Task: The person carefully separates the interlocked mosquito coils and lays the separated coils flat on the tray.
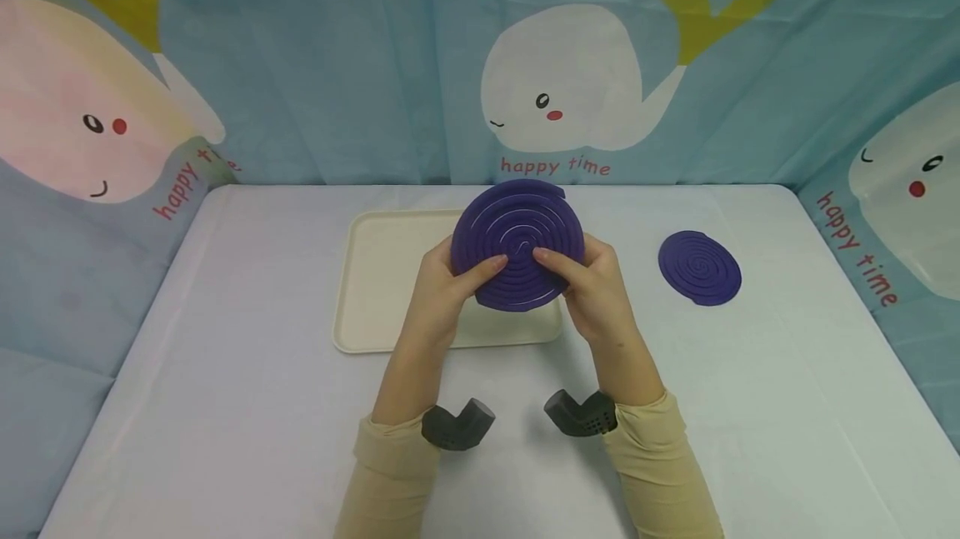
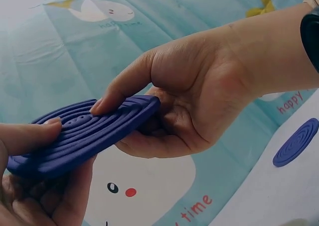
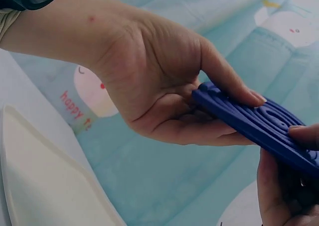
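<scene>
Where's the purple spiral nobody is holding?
In the head view, the loose purple spiral lies on the white table, right of the right hand and the cream tray.

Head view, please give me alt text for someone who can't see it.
A person's left hand and right hand hold up a purple spiral disc, partly hiding a cream tray. To the right, a second disc lies on a white table before a whale-print backdrop.

You get soft, fairly even light in the head view, with faint shadows on the white tabletop (image 1: 787, 406). Both wrist views look dimmer, shade gathering beneath the purple coil (image 2: 97, 134), while the far curtain (image 2: 119, 52) pales and softens.
</scene>
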Tool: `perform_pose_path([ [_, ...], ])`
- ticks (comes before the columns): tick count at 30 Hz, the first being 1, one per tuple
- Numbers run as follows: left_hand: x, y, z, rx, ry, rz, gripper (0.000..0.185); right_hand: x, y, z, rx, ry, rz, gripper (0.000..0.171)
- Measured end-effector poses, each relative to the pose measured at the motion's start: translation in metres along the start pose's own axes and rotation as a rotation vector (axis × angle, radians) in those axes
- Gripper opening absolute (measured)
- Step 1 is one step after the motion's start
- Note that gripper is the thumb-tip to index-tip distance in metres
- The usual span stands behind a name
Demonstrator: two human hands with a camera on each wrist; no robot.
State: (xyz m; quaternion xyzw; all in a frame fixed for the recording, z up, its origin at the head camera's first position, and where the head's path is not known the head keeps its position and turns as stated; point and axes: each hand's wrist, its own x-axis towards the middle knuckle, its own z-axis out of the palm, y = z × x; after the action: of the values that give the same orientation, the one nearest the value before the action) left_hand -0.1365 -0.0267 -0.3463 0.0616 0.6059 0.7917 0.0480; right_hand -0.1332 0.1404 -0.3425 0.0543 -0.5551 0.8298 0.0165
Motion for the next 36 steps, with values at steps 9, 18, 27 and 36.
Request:
perform_pose_path([
  [9,-0.001,0.001,-0.002,-0.016,-0.059,-0.045,0.042,0.001,0.003,-0.004,-0.021,-0.041,-0.01,0.032],
  [18,0.0,0.0,-0.005,0.039,-0.089,-0.034,0.04,0.003,0.007,-0.006,-0.063,-0.001,-0.027,0.029],
  [27,0.001,0.001,-0.005,0.053,-0.084,-0.032,0.032,0.003,0.005,-0.006,-0.124,0.039,-0.042,0.031],
  [36,0.001,0.003,-0.008,0.078,-0.186,-0.094,0.031,0.005,-0.002,-0.027,-0.021,-0.267,0.023,0.038],
])
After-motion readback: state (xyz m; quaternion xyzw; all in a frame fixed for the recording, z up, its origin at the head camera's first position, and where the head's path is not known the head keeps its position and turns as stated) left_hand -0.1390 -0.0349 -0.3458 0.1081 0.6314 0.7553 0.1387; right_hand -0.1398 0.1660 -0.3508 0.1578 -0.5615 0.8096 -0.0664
